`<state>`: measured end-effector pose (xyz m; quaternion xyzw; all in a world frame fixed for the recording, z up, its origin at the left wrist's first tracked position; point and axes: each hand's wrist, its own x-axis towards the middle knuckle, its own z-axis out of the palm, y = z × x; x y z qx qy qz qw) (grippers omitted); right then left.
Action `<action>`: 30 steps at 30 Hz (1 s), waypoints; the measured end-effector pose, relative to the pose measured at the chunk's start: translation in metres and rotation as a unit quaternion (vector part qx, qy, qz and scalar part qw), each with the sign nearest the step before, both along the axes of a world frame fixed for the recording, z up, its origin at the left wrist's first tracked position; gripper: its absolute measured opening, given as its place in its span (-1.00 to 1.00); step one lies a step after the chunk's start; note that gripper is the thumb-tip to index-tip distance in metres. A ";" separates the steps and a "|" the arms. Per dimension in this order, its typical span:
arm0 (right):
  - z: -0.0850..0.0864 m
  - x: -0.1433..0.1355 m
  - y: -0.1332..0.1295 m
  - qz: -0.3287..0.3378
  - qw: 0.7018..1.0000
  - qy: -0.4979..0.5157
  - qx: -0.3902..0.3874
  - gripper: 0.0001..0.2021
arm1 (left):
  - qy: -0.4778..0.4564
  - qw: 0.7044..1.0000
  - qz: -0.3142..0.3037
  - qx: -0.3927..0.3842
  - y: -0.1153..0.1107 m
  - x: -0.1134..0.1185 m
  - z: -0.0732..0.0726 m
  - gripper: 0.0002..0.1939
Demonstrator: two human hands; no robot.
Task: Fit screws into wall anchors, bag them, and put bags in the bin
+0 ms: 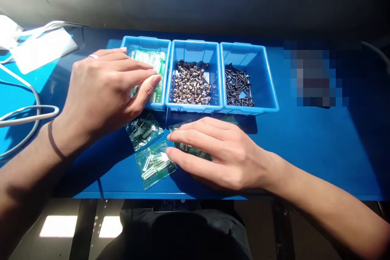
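My left hand (106, 83) reaches over the left blue bin (146, 40), its fingers stretched out above green-tinted clear packets (157, 59). Its thumb lies close to the index fingertip, and no packet is plainly gripped. Low over the table, my right hand (217, 152) has its fingers extended, partly covering one packet (195, 150). Its fingertips are at the edge of another packet (155, 162) that holds small pale pieces and screws. A third packet (143, 130) lies just below the left bin. My right thumb is hidden.
The middle bin (195, 50) holds many short silvery screws (191, 85); the right bin (246, 55) holds dark long screws (239, 87). White cables (36, 105) and a white sheet (45, 50) lie at left. A blurred-out object (313, 75) is at right on the blue table (304, 142).
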<state>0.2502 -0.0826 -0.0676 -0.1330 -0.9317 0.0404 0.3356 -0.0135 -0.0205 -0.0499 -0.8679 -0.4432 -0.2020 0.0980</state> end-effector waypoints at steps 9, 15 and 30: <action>-0.007 -0.004 -0.012 0.034 0.979 -0.202 0.018 -0.53 | 0.028 0.999 0.004 -0.036 -0.002 -0.003 0.003 -0.55; -0.008 -0.005 -0.011 0.014 0.992 -0.112 0.050 -0.79 | 0.029 0.997 0.022 -0.063 -0.004 0.000 0.005 -0.48; -0.006 -0.009 -0.027 0.038 0.986 -0.127 0.099 -0.67 | 0.011 1.000 0.021 -0.005 -0.006 0.001 0.005 -0.54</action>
